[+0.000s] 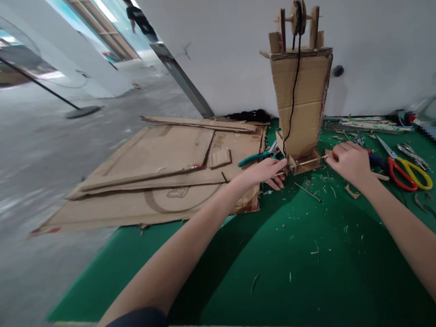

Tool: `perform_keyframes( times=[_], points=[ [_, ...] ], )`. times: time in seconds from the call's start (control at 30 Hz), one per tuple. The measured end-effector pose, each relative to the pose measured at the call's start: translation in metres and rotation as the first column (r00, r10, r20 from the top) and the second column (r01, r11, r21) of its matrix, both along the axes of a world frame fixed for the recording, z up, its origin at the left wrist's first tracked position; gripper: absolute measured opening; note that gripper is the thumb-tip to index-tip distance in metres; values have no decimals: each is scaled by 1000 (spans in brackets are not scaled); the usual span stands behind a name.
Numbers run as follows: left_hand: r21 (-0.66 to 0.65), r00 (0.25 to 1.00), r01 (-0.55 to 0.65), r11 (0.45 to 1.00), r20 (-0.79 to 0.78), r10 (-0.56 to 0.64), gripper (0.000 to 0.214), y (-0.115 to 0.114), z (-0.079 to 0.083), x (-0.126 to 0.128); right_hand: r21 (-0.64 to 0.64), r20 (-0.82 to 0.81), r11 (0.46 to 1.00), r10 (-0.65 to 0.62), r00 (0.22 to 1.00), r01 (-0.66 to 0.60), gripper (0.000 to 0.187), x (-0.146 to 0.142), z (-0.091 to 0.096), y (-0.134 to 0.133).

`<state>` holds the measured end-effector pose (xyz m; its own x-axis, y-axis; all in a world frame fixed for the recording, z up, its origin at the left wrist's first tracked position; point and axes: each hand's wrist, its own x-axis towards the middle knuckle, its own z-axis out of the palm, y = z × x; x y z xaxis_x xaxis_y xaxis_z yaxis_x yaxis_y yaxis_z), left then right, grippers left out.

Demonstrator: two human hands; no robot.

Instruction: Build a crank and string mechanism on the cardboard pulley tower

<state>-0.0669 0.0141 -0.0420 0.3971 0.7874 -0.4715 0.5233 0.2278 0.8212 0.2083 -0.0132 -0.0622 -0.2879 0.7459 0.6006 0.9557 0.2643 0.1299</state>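
Nearest to me, the green table [289, 272] carries small scraps [352, 192], and a loose thin rod [308, 192] lies on it, just in front of the work. Beyond this rod, a wooden stick [308, 162] crosses the low open part of the cardboard tower [301, 109], and here I judge the main risk to be. If the right hand [350, 163] pushes or twists too strongly, the stick could bend or tear the cardboard around it; if the left side is poorly supported, the tower could tip or slide. The black string [294, 91] comes down close to the left fingers, so it could also catch there. Both arms reach forward. The right hand has its back upward, thumb and finger seemingly pinched on the stick's right end. The left hand [267, 171] is at the tower's lower left corner, fingers a little apart; whether they clamp anything, I cannot tell. Scissors [386, 147] lie to the right of the right hand, pliers [254, 158] just behind the left one. Flat cardboard sheets [163, 154] spread leftward. Above, the string passes over a wheel [298, 20], before the white wall [231, 54]; far away I see a person [139, 20].
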Motion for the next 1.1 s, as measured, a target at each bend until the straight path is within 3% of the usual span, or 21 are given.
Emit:
perform_keyframes(
  times=[0.17,0.3,0.37,0.43,0.5,0.57,0.73,0.97,1.1],
  points=[
    [88,998,39,995,-51,-35,43,3,9,-9,-2,-19,981,-192,981,192,28,26,19,4],
    [301,975,-5,954,-211,72,41,14,14,-20,-4,-78,971,-238,968,238,46,36,25,3],
    [475,943,24,879,-304,138,40,19,16,-24,-12,-97,974,-228,969,228,62,35,26,2],
    [625,898,116,772,-397,187,38,22,17,-27,-31,-91,979,-203,975,201,66,32,26,1],
    [707,861,210,675,-460,215,35,24,16,-28,-47,-80,983,-178,981,175,51,29,27,1],
    [731,852,260,631,-481,207,33,24,13,-28,-71,-71,985,-164,984,159,30,26,28,1],
    [724,847,290,626,-498,184,33,22,5,-24,-118,-35,982,-152,988,147,32,21,30,1],
    [704,852,328,630,-509,126,32,4,14,-11,-169,-52,981,-110,993,99,21,22,27,3],
    [685,772,359,634,-599,210,33,7,11,-15,-223,-107,974,-55,993,30,18,26,25,6]
  ],
)
